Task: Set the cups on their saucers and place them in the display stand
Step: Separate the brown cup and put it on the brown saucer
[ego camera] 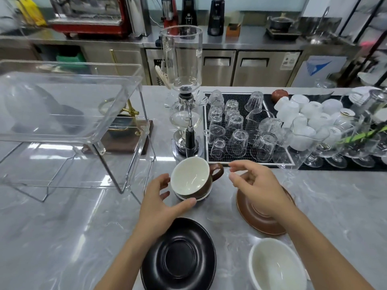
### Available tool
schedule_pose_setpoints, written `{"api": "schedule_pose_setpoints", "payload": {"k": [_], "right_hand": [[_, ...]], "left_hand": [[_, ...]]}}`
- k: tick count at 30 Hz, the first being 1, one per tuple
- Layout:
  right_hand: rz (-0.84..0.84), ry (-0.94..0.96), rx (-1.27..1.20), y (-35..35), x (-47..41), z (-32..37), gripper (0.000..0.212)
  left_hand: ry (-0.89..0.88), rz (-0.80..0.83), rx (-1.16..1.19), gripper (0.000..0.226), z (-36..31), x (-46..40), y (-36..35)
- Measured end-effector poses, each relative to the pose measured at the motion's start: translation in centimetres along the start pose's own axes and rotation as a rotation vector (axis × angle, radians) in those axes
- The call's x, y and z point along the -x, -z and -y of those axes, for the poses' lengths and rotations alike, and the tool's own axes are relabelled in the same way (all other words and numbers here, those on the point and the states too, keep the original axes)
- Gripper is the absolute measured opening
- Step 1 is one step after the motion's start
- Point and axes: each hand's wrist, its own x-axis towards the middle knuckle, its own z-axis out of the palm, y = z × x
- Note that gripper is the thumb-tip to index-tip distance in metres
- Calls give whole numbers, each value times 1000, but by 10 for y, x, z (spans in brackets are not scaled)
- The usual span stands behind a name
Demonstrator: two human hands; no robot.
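Saucers and cups lie spread on the marble tabletop [83,227], presumably laid out for pairing. Nearest, a black saucer [179,256] sits bare at centre, and right of it a white cup [276,266] stands with its near edge cut off by the frame, so any handle is out of sight. Just beyond, a brown saucer [263,218] waits bare on the right, partly hidden under the right hand [254,186], whose grip is released, fingers loosely curled and holding nothing, thumb and forefinger reaching toward the handle of the brown cup [193,178]. That cup tilts toward the camera atop what seems a white saucer [201,198], only a sliver of it showing; the mismatch suggests it belongs on the brown one. The left hand [162,203] cups around the cup's near side, released too, thumb at the white rim, probably to steady things; actual contact is hard to judge. Farther left stands the clear display stand [69,114], its interior blurred by reflections. Behind the cup rise a siphon brewer [184,91] and upturned glasses [236,126].
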Motion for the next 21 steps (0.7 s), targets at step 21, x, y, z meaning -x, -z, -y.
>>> {"api": "schedule_pose_setpoints", "payload": {"k": [21], "right_hand": [[44, 8, -104, -24, -35, -11, 19]], "left_hand": [[-50, 19, -13, 82, 4, -21, -6]]}}
